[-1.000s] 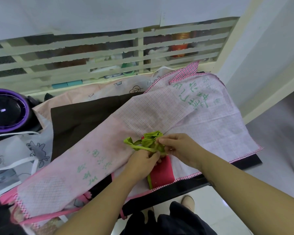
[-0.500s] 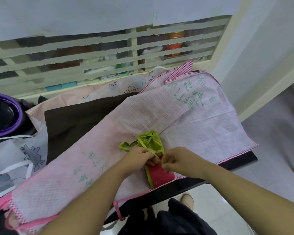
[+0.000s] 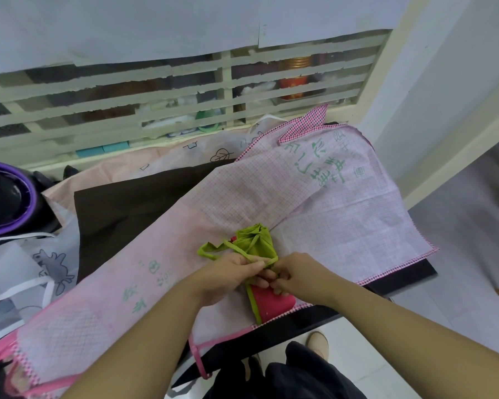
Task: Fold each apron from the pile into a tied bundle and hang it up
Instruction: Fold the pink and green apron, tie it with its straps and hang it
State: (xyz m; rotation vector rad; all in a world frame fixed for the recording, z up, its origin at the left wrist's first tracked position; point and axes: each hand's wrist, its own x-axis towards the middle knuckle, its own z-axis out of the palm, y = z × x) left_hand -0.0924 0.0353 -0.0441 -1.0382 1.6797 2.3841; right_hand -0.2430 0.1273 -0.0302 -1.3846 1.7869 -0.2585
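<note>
apron bundle [image 3: 271, 303] sits near the front edge of the dark surface [image 3: 401, 279], on top of a pink checked apron [image 3: 329, 226] that's spread flat across it. the bundle is red at the near end and green at the far end, lying roughly front to back with the red end almost at the edge.

both forearms come in from the bottom, left one from the lower left and right one from the lower right, and they meet over the middle of the bundle. wrists are low, knuckles up. the left hand [image 3: 228, 273] has its fingers curled and pinches the green strap [image 3: 213, 249], which runs over its knuckles and loops out to the left of the bundle. the right hand [image 3: 300, 272] is curled too, fingertips tucked down on the bundle right where the strap crosses it, pinching that same strap. the two hands are touching or just about, fingertips to fingertips.

a dark brown cloth [image 3: 133, 205] lies under the pink apron toward the back left. a white apron with a cartoon print [image 3: 49, 263] is bunched at the left edge, near a round purple-rimmed thing [image 3: 9, 197]. a pink tie [image 3: 198, 361] dangles off the front edge.
</note>
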